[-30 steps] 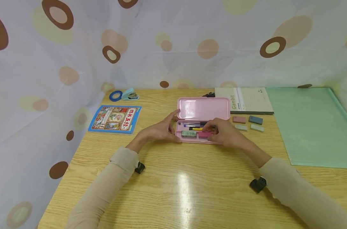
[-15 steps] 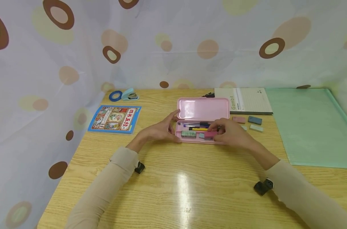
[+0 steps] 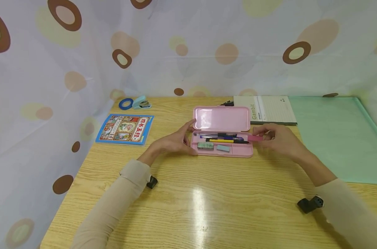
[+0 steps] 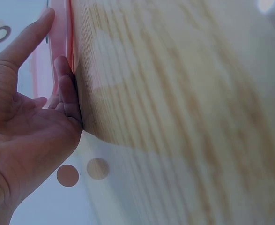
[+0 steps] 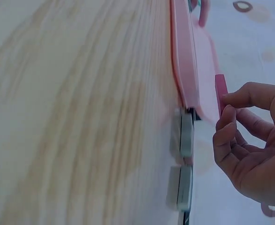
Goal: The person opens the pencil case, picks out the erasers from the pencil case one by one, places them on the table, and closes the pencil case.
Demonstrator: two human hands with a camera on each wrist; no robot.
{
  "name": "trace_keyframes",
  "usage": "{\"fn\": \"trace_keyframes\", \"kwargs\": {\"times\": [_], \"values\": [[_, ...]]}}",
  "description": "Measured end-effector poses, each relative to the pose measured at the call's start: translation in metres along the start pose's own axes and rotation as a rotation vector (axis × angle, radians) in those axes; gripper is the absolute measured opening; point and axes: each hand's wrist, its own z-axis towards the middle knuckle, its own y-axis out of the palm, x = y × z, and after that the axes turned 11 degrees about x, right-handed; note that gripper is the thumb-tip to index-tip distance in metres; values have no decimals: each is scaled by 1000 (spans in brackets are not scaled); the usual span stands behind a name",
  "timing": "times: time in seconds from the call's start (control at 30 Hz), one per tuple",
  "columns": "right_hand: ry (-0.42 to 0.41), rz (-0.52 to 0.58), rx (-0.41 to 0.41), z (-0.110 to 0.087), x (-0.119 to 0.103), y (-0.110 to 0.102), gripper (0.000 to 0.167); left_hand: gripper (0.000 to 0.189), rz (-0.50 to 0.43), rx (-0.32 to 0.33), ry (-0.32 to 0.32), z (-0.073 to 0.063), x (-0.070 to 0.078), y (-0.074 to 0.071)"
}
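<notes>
A pink pencil case [image 3: 242,154] lies open on the table, its lid [image 3: 222,118] folded back. My left hand [image 3: 173,141] rests at its left end, index finger by the lid and thumb at the front corner, fingers spread. Several pens [image 3: 224,140] lie in the long compartment. A green-patterned eraser [image 3: 205,146] and a small grey-blue eraser [image 3: 223,148] sit in the front compartments. Just right of the case, my right hand [image 3: 280,141] pinches a dark pink eraser [image 5: 220,89] between thumb and fingers, raised above the table in the right wrist view.
Two pale erasers [image 5: 186,136] stand beyond the case's right end, hidden by the right hand in the head view. A notebook [image 3: 266,109] and a green mat [image 3: 337,138] lie right. At left are a picture book [image 3: 125,129], blue tape [image 3: 125,103] and a stapler [image 3: 141,103].
My right hand has lifted the dark pink eraser from the front compartment and carried it right, past the case's end. The grey-blue eraser beneath it now shows. The left hand has stayed put.
</notes>
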Motion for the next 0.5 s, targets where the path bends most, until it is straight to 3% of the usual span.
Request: {"fn": "trace_keyframes", "kwargs": {"times": [0.5], "values": [[54, -12, -52, -10, 32, -12, 29, 123, 15, 3, -15, -1, 2, 1]]}}
